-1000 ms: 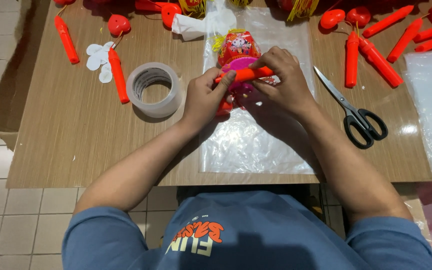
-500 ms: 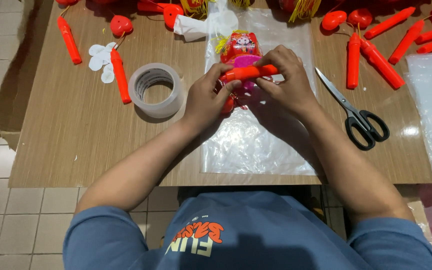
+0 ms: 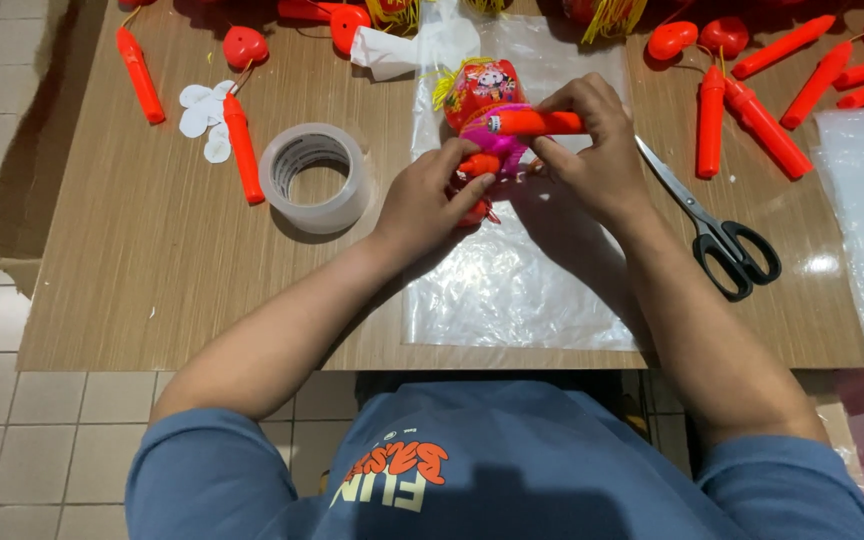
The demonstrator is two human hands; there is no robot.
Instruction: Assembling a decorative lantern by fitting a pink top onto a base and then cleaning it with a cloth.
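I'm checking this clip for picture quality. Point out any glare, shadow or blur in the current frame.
Head view: glare sits on the clear plastic sheet and a bright spot on the table beside the scissors; the tape roll casts a soft shadow; the left hand and right hand look sharp, with no evident motion blur; the table edges bow slightly, a wide-lens effect.

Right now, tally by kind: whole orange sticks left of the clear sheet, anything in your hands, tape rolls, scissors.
Orange sticks left of the sheet: 2
Orange stick in the right hand: 1
Red toy in the left hand: 1
Tape roll: 1
Scissors: 1
Total: 6
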